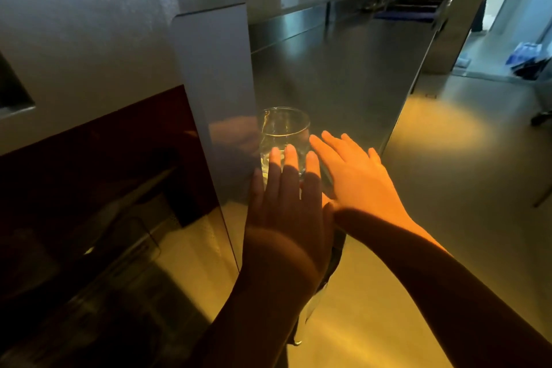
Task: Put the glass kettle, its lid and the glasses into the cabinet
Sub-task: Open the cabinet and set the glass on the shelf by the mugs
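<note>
The glass kettle (283, 128) stands on the steel counter (343, 69), hard against the side wall of a grey appliance (215, 84) at its 9 o'clock. The left hand (283, 212) lies flat with straight fingers over the kettle's near side, and the right hand (355, 176) is spread wide at its 4 o'clock, holding nothing. Bare counter runs off toward 1 o'clock, and its front edge passes just beyond the right hand at 3 o'clock.

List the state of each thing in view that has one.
Glass kettle: upright on the steel counter, no lid on it.
Left hand: open, fingers straight, over the kettle's near side; contact unclear.
Right hand: open, fingers spread, beside the kettle.
</note>
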